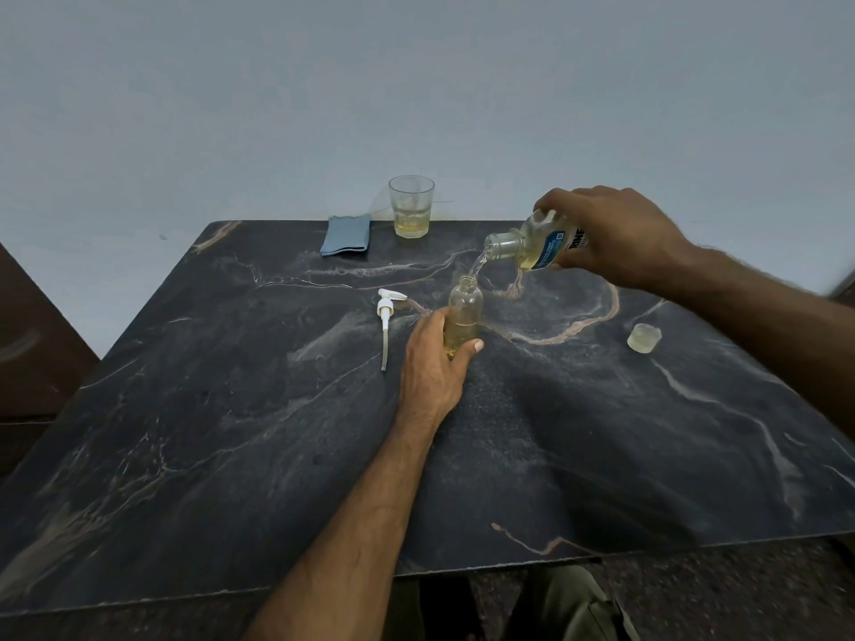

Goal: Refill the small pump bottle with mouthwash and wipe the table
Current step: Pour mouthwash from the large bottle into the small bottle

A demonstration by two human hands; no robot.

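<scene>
The small clear bottle (465, 303) stands upright on the dark marble table (231, 432), its neck uncapped and yellow liquid in its lower part. My left hand (435, 363) grips its base. My right hand (610, 233) holds the mouthwash bottle (532, 245) tipped to the left, and a thin stream of yellow liquid falls from its mouth into the small bottle's neck. The white pump head (386, 312) with its tube lies on the table just left of the small bottle. The mouthwash cap (644, 338) sits to the right.
A folded blue cloth (346, 235) lies at the table's far edge, next to a glass tumbler (411, 206) with a little yellow liquid. A pale wall rises behind the table. Dark furniture stands at the left.
</scene>
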